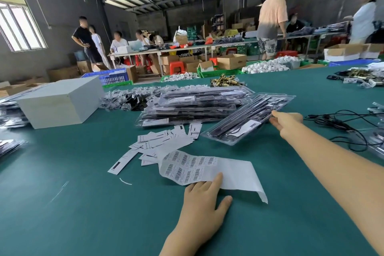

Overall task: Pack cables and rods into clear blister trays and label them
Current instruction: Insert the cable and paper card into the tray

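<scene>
Covering most of the frame, green table serves as the packing surface, stock laid out in zones within arm's reach. White box at left middle, purpose unclear. Stack of filled trays at centre, likely the finished pile, piled flat to stay tidy. One blister tray right of centre, tilted, its far end leaning on the stack, black rods and a cable inside, a white label already on it; probably being added to the pile. Loose black cables at right edge, waiting to be packed. Barcode label sheet at lower centre, partly peeled. Scattered paper slips just above the sheet. Right hand reaches across, fingertips pinching the tray's near edge to steer it. Left hand lies flat, fingers straight, pressing the sheet's near edge, probably so it stays put for the next peel. Brass parts beyond the stack, upper centre.
</scene>
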`<state>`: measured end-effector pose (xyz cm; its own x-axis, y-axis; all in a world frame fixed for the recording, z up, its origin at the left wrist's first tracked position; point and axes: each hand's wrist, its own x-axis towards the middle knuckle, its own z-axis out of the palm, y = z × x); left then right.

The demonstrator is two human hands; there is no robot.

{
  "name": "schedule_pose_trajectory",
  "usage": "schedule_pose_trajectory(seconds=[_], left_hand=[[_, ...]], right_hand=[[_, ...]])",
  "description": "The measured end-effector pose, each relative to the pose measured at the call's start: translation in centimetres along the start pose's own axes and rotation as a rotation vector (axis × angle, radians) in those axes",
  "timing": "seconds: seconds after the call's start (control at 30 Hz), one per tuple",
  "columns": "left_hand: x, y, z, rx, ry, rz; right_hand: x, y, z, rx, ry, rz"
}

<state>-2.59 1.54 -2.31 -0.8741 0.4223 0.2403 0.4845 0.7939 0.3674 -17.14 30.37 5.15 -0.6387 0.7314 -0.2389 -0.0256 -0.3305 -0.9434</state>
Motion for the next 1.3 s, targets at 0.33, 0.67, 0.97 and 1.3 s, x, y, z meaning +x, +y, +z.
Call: schedule_pose_trajectory(seconds=[0.33,0.67,0.97,1.3], left_hand=[[-0.1,0.2,-0.4,-0.047,0.023,-0.011],[-1.7,2.0,-1.2,-0.07,0.241,0.171],[-2.0,2.8,-2.2,0.395,0.464,0.288],[-1.9,2.8,-1.8,0.35,0.368,0.249]], right_hand=[[-6.0,2.9,-5.8,-0.571,-0.287,-0.187],[-6.7,-1.0,-17.0,-1.602,0.08,-0.833],[-5.0,-2.9,-24.2,-2.011,0.198,-0.145],[-6.6,-2.1,-22.9,-2.222,0.04,-0.548]])
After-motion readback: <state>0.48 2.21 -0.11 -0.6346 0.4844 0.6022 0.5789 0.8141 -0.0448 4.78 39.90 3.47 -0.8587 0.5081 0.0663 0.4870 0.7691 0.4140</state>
